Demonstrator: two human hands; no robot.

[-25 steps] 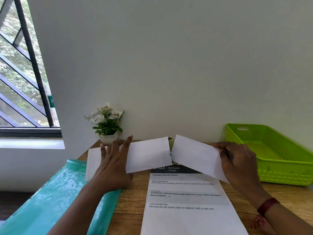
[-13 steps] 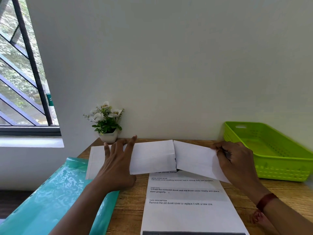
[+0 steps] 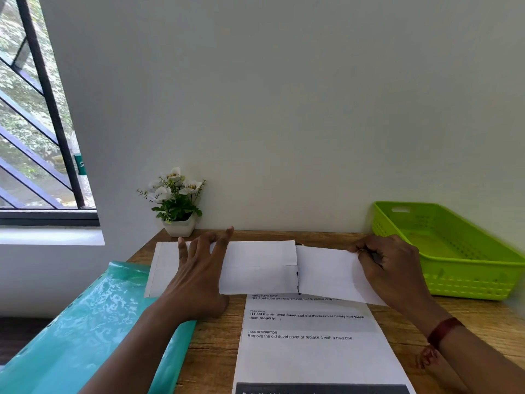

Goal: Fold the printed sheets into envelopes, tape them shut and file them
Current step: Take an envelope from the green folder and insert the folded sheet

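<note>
A folded white sheet (image 3: 255, 268) lies across the far part of the wooden desk (image 3: 210, 342). My left hand (image 3: 196, 277) presses flat on its left half with fingers spread. My right hand (image 3: 389, 268) pinches the right flap (image 3: 326, 274) at its right edge and holds it low, nearly flat on the desk. The flap's inner edge meets the left panel at the middle. A printed sheet (image 3: 306, 348) with black text lies nearer to me, partly under the folded sheet.
A teal plastic folder (image 3: 85, 331) hangs over the desk's left edge. A lime green basket (image 3: 466, 282) stands at the right by the wall. A small white flower pot (image 3: 179, 225) sits at the back left. A window is at the far left.
My right hand has brought the right flap down from a raised tilt to nearly flat, closing the gap to the left panel. My left hand stays pressed on the sheet.
</note>
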